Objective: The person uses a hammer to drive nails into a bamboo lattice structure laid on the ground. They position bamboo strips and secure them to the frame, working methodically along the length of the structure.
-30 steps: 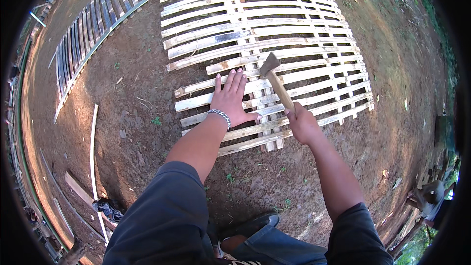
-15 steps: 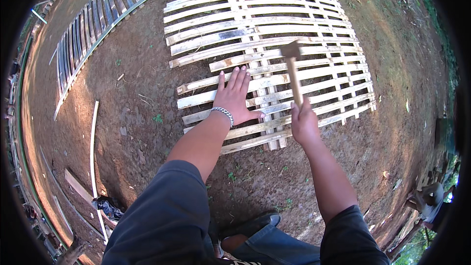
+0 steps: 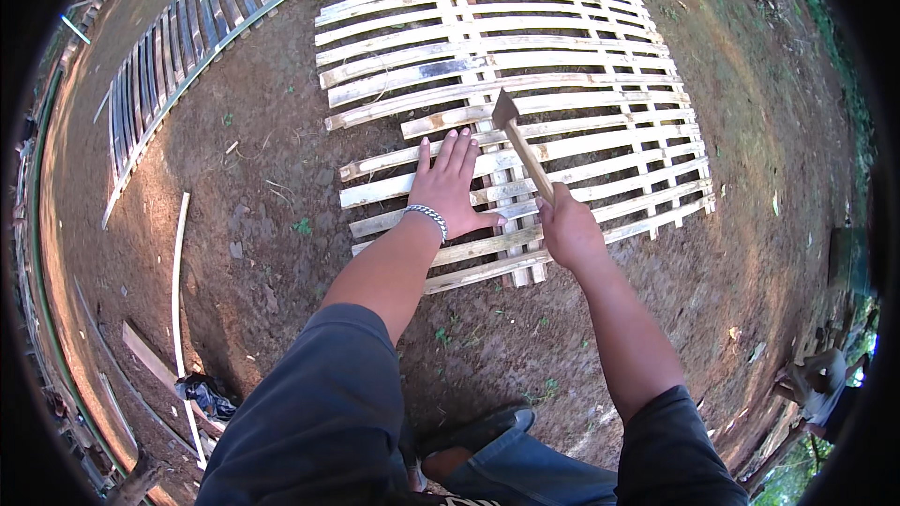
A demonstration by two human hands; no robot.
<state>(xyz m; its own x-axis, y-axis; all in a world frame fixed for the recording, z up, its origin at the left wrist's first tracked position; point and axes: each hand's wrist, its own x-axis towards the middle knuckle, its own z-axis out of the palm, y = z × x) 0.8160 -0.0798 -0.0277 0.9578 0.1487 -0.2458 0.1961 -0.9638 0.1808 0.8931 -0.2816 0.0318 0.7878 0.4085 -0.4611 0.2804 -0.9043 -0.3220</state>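
Observation:
A panel of pale bamboo slats [image 3: 553, 148] lies on the ground before me, its slats laid across lengthwise strips [image 3: 511, 240]. My left hand [image 3: 444, 186] presses flat on the near slats at the panel's left side, fingers spread, a chain bracelet at the wrist. In my right hand [image 3: 573, 232] is the wooden handle of a hammer [image 3: 530, 159], fingers wrapped around its lower end. The hammer's dark metal head [image 3: 505, 110] appears over the slats ahead and to the right of my left fingertips; whether it touches them I cannot tell.
A smaller slatted panel [image 3: 178, 61] lies at the far left. A long thin strip [image 3: 177, 290], a board [image 3: 150, 354] and a black plastic bag [image 3: 208, 397] are on the soil at the left. Another person [image 3: 817, 384] is at the right edge.
My right hand has tilted the hammer, its head swinging to the left and closer to my left hand. My left hand stays on the slats.

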